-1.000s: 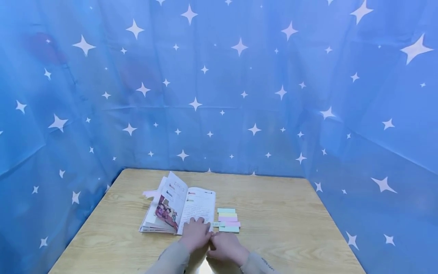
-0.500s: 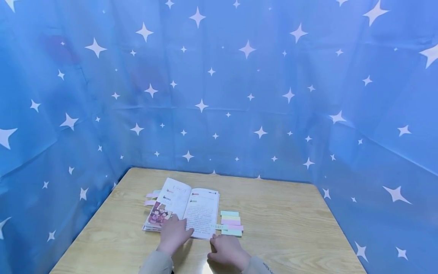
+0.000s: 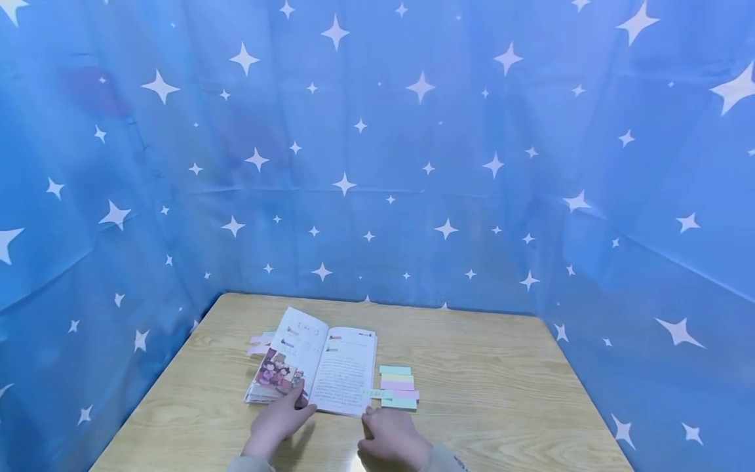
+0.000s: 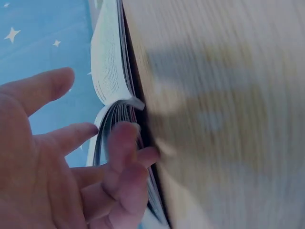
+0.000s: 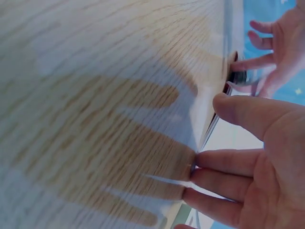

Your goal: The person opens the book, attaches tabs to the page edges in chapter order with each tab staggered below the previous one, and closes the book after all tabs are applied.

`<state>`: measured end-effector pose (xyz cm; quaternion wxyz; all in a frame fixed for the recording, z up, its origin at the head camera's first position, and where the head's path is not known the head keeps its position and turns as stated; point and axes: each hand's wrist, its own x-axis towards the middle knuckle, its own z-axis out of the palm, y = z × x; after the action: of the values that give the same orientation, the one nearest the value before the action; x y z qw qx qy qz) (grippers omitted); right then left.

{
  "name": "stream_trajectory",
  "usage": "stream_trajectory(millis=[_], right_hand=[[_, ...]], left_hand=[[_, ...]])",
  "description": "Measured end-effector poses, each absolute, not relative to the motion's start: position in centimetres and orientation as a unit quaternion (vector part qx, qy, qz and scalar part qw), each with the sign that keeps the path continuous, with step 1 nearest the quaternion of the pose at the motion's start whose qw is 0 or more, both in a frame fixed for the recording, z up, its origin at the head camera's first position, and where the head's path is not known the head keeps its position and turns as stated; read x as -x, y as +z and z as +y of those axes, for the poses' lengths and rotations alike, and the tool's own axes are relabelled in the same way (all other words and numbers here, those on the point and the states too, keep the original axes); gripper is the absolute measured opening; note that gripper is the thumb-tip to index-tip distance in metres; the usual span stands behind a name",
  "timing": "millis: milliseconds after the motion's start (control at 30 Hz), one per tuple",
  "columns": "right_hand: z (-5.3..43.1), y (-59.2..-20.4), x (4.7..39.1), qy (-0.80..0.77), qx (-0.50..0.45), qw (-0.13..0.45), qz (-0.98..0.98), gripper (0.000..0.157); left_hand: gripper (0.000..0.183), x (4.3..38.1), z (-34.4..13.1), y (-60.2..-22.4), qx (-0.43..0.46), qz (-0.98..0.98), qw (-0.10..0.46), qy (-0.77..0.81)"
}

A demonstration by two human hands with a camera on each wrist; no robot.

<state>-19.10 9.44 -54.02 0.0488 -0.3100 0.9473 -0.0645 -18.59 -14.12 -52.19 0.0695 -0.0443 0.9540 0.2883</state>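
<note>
We see the open book point(image 3: 315, 367) lying center-left of the frame on the table point(image 3: 501, 380), spine running away from us. Our left hand point(image 3: 277, 423) is nearer, fingers spread loose, touching its near edge w/o gripping. Right hand point(image 3: 392, 436) lies relaxed by the bottom-right page corner, probably touching it. Sticky tabs point(image 3: 398, 387) sit just right, nothing blocking.

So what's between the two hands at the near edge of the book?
In the head view, only the book's near right-page edge and bare table lie between the left hand and right hand.
</note>
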Motion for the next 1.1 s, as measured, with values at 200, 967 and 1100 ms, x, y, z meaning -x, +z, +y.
stream_trajectory(millis=[200, 967, 1100], right_hand=[[9.7, -53.7, 19.3, -0.067, 0.308, 0.055, 0.947, 0.026], [10.1, -53.2, 19.4, -0.074, 0.313, 0.079, 0.944, 0.024], [9.8, -53.3, 19.2, -0.07, 0.315, 0.082, 0.943, 0.024]], left_hand=[[0.079, 18.6, -13.9, -52.9, 0.071, 0.908, 0.062, 0.409], [0.07, 21.5, -17.0, -54.7, 0.223, 0.514, -0.014, 0.828], [0.071, 22.5, -17.0, -55.1, 0.23, 0.523, -0.034, 0.82]])
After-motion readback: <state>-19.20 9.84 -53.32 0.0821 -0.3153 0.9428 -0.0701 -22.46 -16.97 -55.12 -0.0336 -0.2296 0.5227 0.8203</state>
